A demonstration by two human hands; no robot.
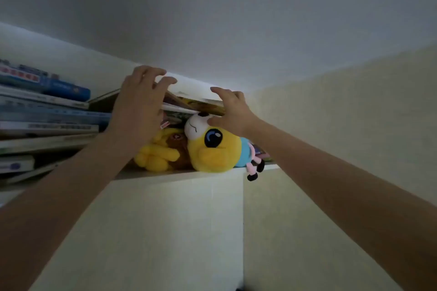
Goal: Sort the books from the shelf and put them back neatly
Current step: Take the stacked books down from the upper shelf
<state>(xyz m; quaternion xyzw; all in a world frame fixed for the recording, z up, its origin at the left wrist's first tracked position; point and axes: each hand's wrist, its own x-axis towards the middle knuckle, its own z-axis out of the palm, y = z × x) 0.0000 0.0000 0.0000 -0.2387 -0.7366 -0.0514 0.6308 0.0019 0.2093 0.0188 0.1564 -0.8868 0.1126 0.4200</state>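
Head view: both hands reached for books wedged above toys on high shelf

Head view, angled steeply up toward the ceiling. Reached overhead with both arms to the top shelf (pixel 179 173), close under the ceiling and against the room's corner. Left hand (pixel 139 104) laid flat against the tilted books (pixel 189 104), fingers spread and curled over their upper edge, thumb side hidden; pressing or steadying by the look of it, not a closed grasp, though whether anything was pinched behind the palm could not be told. Right hand (pixel 230 111) half open near the shelf's right end, fingers hooked over the top of the same leaning books, thumb resting on the white snout of the yellow plush toy (pixel 212 146). Nothing lifted clear by either hand.

Books seen slanting above the toys, apparently propped there because the plush animals filled the shelf's front edge below them. Second yellow toy (pixel 156 153) and a small brown one (pixel 179 139) packed just beside the big one, its pink leg dangling over the front edge. Flat stack of books (pixel 47 123) piled unevenly toward the shelf's left end, spines outward.

Judged as an early step: two hands placed wide apart probably to draw the leaning books out together without toppling the toys. Sorting not yet begun.
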